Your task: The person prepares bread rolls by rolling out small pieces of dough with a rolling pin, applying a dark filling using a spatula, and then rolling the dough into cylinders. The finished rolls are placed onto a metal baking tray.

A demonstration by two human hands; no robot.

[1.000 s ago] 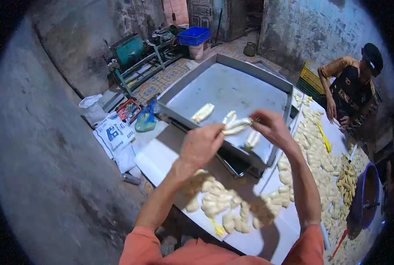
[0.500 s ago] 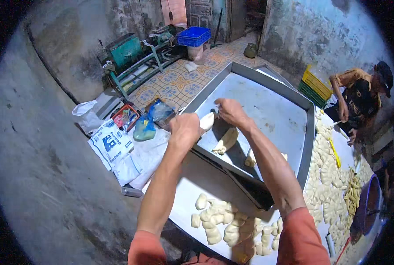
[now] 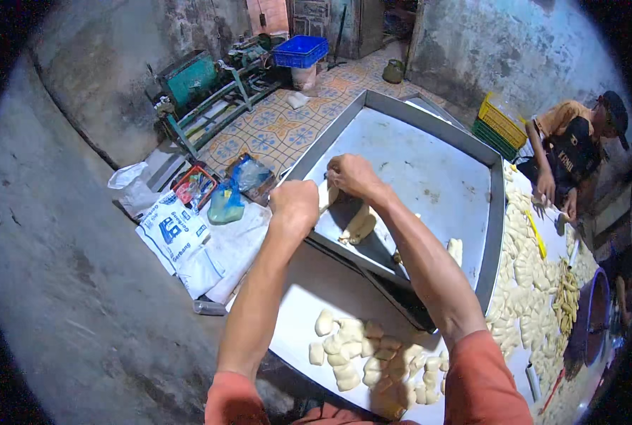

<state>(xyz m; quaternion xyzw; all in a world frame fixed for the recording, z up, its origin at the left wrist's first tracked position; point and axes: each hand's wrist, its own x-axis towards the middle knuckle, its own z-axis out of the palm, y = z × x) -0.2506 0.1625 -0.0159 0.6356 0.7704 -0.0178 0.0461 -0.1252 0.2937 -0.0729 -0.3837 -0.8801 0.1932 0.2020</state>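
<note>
Both my hands are over the near left corner of a large shallow metal tray (image 3: pixel 429 163). A pale strip of dough (image 3: pixel 326 194) spans the gap between them. My left hand (image 3: pixel 295 204) is closed at the tray's rim, on the strip's near end. My right hand (image 3: pixel 356 176) pinches its far end, fingertips pointing down. Another shaped dough piece (image 3: pixel 359 225) lies in the tray just nearer to me. More pieces sit along the near side, one of them (image 3: pixel 455 251) right of my right forearm and others partly behind it.
Dough lumps (image 3: pixel 351 347) lie on the white tabletop before me. Many flattened pieces (image 3: pixel 518 283) cover the table at right, beside a purple basin (image 3: pixel 589 319). A person (image 3: pixel 571 149) works at the far right. Bags (image 3: pixel 178 234) lie at left; a green machine (image 3: pixel 192 78) stands behind.
My right hand has moved left, closer to my left hand, with the dough strip between them. The view has shifted slightly. The other person's hands have moved.
</note>
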